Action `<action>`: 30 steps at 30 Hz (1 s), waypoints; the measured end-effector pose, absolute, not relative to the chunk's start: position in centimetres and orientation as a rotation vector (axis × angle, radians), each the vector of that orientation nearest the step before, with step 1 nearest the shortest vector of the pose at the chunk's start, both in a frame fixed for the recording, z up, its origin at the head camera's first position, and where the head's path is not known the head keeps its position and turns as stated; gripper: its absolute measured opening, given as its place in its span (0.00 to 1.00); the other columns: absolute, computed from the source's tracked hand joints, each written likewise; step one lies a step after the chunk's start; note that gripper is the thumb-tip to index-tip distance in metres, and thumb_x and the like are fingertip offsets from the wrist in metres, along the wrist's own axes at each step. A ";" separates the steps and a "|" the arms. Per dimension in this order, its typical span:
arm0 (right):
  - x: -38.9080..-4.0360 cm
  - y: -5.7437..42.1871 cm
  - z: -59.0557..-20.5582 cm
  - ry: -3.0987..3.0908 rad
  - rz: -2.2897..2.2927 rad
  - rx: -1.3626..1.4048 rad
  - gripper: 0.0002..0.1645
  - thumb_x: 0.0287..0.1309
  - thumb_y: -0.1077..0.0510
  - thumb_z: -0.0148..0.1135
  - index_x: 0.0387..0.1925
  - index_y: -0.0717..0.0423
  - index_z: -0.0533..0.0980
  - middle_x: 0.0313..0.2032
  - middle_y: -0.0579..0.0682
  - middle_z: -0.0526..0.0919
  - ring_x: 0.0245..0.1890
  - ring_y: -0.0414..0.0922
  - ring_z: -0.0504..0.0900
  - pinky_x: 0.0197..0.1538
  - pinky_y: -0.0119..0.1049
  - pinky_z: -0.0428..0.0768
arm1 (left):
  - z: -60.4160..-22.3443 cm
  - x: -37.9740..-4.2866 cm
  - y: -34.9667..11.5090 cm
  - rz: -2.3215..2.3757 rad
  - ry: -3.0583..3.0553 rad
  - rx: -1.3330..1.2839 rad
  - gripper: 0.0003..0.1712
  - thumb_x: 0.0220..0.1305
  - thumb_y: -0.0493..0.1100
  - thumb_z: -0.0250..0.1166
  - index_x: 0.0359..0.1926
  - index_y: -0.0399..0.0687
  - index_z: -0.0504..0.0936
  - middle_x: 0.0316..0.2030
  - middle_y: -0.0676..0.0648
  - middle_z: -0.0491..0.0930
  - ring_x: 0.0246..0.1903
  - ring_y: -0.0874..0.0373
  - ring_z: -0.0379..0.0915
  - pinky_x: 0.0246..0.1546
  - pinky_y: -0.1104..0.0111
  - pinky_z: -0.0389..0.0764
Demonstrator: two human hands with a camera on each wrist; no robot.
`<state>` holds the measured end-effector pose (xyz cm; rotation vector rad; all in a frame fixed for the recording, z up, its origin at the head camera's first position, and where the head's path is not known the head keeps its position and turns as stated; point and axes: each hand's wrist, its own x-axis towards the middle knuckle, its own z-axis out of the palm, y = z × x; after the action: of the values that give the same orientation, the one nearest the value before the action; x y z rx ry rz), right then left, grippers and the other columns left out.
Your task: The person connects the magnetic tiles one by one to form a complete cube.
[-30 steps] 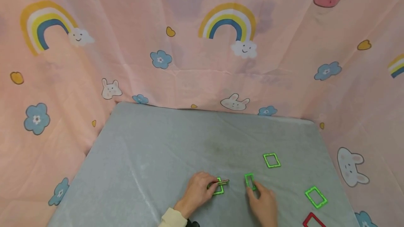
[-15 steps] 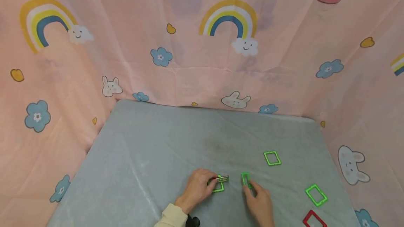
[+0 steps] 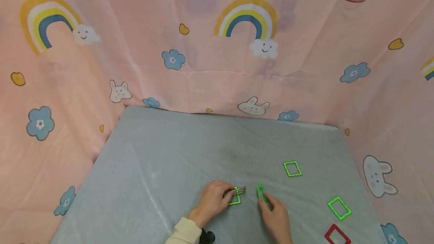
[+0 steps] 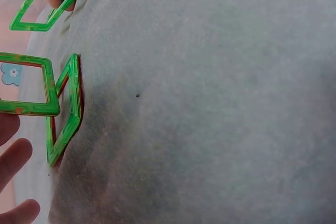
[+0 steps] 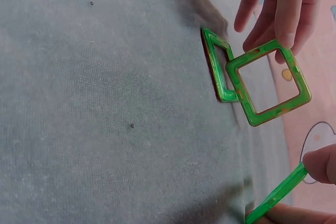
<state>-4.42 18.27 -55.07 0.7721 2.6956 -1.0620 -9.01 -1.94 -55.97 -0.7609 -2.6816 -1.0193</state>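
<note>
My left hand (image 3: 211,200) pinches a square green magnetic tile (image 5: 281,110) with an open middle, held up on edge; a reddish line runs along its side. Just under it, another green magnetic tile (image 4: 76,87) with a red lower edge lies on the grey cloth. To the right, my right hand (image 3: 276,217) pinches a green magnetic tile (image 3: 259,187) between thumb and fingers, tilted up. A small gap separates the two held tiles. In the right wrist view, the right hand's tile shows nearly edge-on.
Two green tiles lie apart on the right of the grey cloth (image 3: 162,142), one farther back (image 3: 295,176) and one nearer the right edge (image 3: 345,204). Close to the front right is a red tile (image 3: 342,232). A pink patterned curtain (image 3: 203,86) surrounds the table.
My right hand has moved left with its green tile, closer to the left hand, and the tile has turned more edge-on. The left hand's tile has tilted slightly. The head view has shifted a little.
</note>
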 end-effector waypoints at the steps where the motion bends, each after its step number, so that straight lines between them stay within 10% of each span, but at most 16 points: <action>1: -4.4 18.3 -55.0 2.694 -1.061 0.772 0.30 0.65 0.51 0.57 0.61 0.67 0.72 0.58 0.70 0.73 0.56 0.64 0.70 0.59 0.60 0.67 | -56.0 -9.0 -1.9 -1.020 -2.676 -0.764 0.04 0.59 0.41 0.70 0.36 0.51 0.89 0.32 0.57 0.85 0.32 0.65 0.79 0.37 0.69 0.78; 30: -4.5 18.7 -55.1 2.658 -1.086 0.766 0.31 0.65 0.51 0.57 0.62 0.67 0.71 0.59 0.69 0.73 0.58 0.64 0.70 0.60 0.61 0.67 | -55.9 -10.6 -0.8 -0.920 -2.527 -0.990 0.11 0.60 0.32 0.66 0.38 0.52 0.89 0.36 0.56 0.84 0.38 0.61 0.80 0.42 0.69 0.78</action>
<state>-4.48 18.72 -55.15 0.7663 2.6580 -1.0861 -10.60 -0.83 -55.90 -0.9897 -2.5271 -0.9196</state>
